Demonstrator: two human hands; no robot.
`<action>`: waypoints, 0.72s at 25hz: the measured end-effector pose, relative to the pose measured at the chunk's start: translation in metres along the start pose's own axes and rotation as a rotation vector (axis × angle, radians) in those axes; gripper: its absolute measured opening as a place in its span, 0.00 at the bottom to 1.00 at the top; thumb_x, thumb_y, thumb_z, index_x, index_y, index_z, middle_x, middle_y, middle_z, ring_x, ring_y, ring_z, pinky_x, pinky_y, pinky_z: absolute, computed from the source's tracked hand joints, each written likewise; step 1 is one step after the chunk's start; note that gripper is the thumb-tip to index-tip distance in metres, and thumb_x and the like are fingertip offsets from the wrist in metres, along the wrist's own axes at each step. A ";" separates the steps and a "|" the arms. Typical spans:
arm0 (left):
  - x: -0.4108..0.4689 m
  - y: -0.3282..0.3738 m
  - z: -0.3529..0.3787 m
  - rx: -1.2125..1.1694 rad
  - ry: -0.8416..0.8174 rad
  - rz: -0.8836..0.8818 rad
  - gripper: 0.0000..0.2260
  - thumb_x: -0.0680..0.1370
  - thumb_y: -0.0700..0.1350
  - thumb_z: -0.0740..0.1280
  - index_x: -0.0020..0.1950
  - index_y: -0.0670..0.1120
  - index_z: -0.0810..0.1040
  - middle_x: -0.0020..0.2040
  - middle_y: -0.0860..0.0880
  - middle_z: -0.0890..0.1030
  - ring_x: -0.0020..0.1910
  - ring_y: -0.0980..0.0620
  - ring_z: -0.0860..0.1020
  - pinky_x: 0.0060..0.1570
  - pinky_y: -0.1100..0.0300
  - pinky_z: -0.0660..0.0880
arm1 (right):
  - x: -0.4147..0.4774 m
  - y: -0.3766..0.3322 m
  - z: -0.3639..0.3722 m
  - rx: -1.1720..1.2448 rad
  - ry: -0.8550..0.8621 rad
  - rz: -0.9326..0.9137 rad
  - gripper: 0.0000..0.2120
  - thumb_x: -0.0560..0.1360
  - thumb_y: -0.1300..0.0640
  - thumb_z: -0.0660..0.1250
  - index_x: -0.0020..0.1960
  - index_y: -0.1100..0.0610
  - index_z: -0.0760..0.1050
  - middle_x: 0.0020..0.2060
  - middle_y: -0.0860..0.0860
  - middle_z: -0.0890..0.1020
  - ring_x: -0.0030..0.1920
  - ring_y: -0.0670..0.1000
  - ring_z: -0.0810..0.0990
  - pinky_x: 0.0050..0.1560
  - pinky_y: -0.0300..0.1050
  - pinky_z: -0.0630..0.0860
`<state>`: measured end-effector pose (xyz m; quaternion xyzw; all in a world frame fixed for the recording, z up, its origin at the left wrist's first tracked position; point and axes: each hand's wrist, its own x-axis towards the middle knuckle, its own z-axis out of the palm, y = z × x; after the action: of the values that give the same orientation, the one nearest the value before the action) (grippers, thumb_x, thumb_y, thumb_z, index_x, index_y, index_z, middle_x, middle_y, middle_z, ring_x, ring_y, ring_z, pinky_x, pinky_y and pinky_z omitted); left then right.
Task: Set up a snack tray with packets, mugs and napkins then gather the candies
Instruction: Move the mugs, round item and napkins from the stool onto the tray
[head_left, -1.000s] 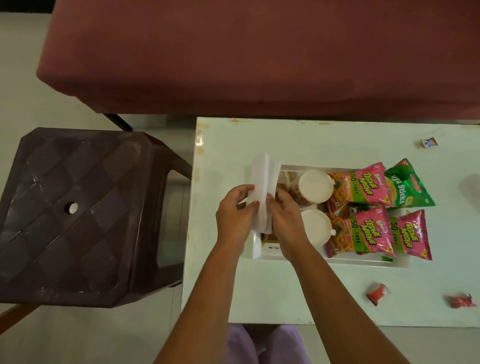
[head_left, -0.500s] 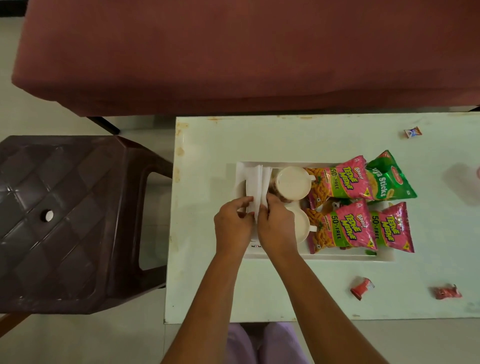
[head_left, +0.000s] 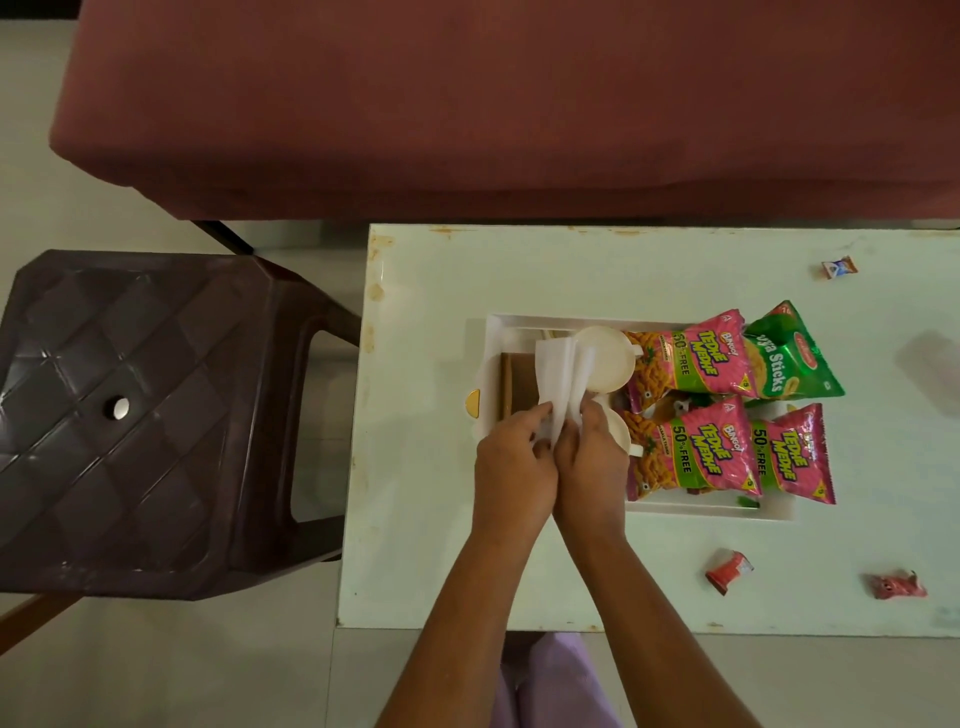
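A white tray (head_left: 497, 332) lies on the white table (head_left: 431, 545). On it are two white mugs (head_left: 608, 358), three pink snack packets (head_left: 691, 358) and one green packet (head_left: 789, 353). My left hand (head_left: 511, 462) and my right hand (head_left: 589, 457) both pinch a folded white napkin (head_left: 563, 374) over the tray's left end, beside the mugs. The nearer mug (head_left: 618, 431) is partly hidden by my right hand. Two red candies (head_left: 727, 569) (head_left: 896, 584) lie on the table in front of the tray. A blue and orange candy (head_left: 837, 267) lies behind it.
A dark brown plastic stool (head_left: 130, 415) stands left of the table. A maroon sofa (head_left: 467, 104) runs along the table's far side. A brown patch (head_left: 517, 384) of the tray's floor shows under the napkin. The table's near edge is close to my lap.
The napkin has shifted slightly right and its lower end is bunched between both hands. The tray's brown floor at the left end has come into sight.
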<state>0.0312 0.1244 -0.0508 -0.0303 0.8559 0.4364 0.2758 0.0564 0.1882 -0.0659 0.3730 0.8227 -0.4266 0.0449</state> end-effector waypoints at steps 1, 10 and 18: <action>-0.001 -0.001 0.001 -0.004 -0.007 -0.011 0.16 0.79 0.42 0.61 0.67 0.49 0.73 0.63 0.48 0.78 0.60 0.49 0.77 0.65 0.54 0.72 | -0.001 0.001 0.001 0.002 -0.014 0.007 0.08 0.81 0.59 0.57 0.59 0.55 0.69 0.40 0.44 0.73 0.41 0.46 0.75 0.33 0.28 0.73; 0.029 -0.021 -0.003 0.071 -0.002 -0.063 0.12 0.79 0.39 0.59 0.59 0.41 0.78 0.59 0.42 0.71 0.56 0.43 0.75 0.61 0.53 0.73 | 0.018 -0.008 0.023 -0.297 -0.106 -0.090 0.11 0.79 0.58 0.58 0.61 0.54 0.63 0.45 0.56 0.81 0.41 0.58 0.80 0.37 0.50 0.75; 0.028 -0.037 -0.001 0.072 0.103 -0.020 0.10 0.79 0.40 0.61 0.56 0.43 0.80 0.53 0.43 0.82 0.50 0.45 0.80 0.51 0.59 0.74 | 0.013 -0.002 0.032 -0.564 -0.223 -0.235 0.13 0.78 0.62 0.62 0.62 0.60 0.71 0.56 0.57 0.79 0.53 0.56 0.81 0.50 0.48 0.79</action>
<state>0.0180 0.1060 -0.0907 -0.0513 0.8837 0.4006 0.2365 0.0381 0.1717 -0.0897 0.1993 0.9359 -0.2222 0.1871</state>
